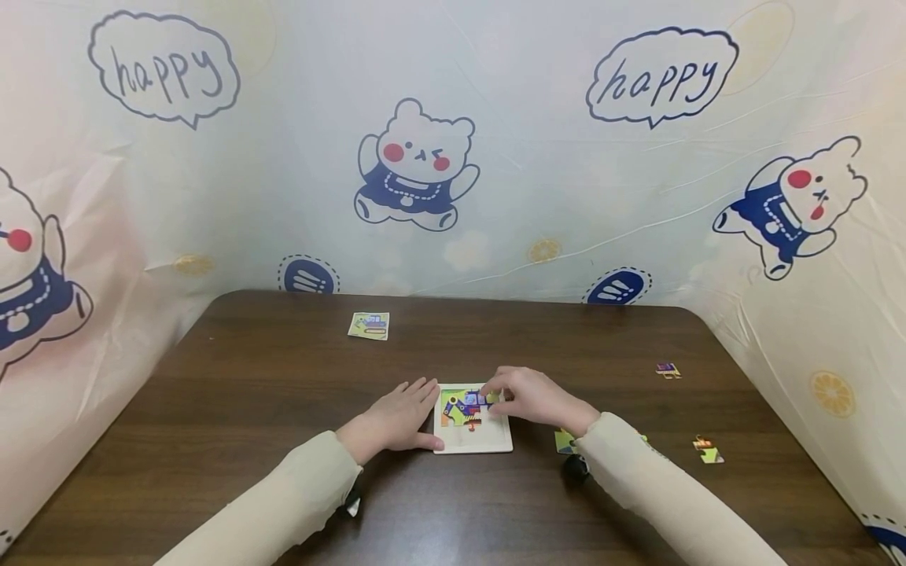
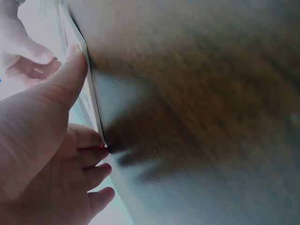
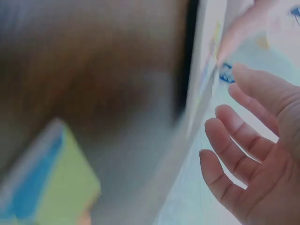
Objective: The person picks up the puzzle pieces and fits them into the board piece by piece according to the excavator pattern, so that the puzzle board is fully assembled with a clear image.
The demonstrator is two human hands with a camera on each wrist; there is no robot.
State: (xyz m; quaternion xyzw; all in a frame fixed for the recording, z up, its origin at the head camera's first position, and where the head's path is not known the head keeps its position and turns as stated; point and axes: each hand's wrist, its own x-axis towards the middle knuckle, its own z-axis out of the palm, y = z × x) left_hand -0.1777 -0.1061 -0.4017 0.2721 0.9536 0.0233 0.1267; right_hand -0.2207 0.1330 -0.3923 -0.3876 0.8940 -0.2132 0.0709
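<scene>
A white puzzle tray (image 1: pixel 488 442) lies on the table, with joined pieces of a colourful vehicle picture (image 1: pixel 458 407) in its upper part. Along the tray's left side rests my left hand (image 1: pixel 398 417), its thumb on the near left corner and its other fingers spread at the far left corner. My right hand (image 1: pixel 534 397) is over the tray's upper right, fingertips at the picture's right end and partly covering it. In the right wrist view its thumb and loosely bent fingers (image 3: pixel 234 136) stand apart with nothing visible between them.
Loose puzzle pieces lie to the right: a purple one (image 1: pixel 668 370), a yellow-green and orange one (image 1: pixel 708 450), and a green one (image 1: pixel 565 442) beside the right sleeve, which partly hides others. A small picture card (image 1: pixel 369 325) lies at the back left.
</scene>
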